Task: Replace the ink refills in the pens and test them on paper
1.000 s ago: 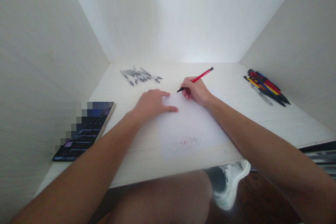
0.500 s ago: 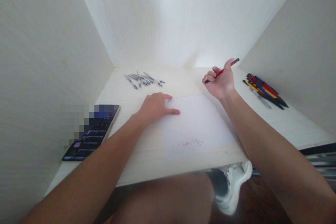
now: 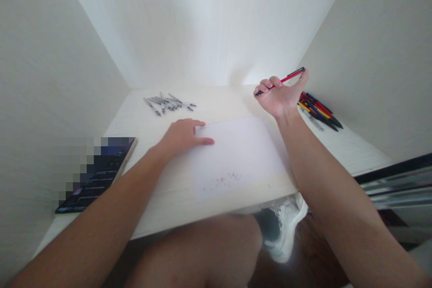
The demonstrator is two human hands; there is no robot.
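Observation:
My right hand [image 3: 280,94] is raised above the desk, palm up, with its fingers curled round a red pen [image 3: 286,78] with black ends. The thumb presses on the pen's upper end. My left hand [image 3: 185,135] lies on the left edge of a white sheet of paper [image 3: 236,148], thumb and index finger apart. Small dark and reddish marks dot the lower part of the sheet. Several clear pens [image 3: 168,102] lie in a loose pile behind my left hand. Partly behind my right wrist is a bunch of red, yellow, blue and black pens [image 3: 320,110].
A tablet or phone [image 3: 97,180] with a dark, partly pixelated screen stands at the left. Pale panels enclose the desk [image 3: 162,207] at the back and both sides. Below its front edge show my bare leg and a white shoe [image 3: 286,234].
The view has shifted, so the desk things appear further left. In my right hand, the thumb has slid out to the pen's upper end and straightened. My left hand stays on the paper.

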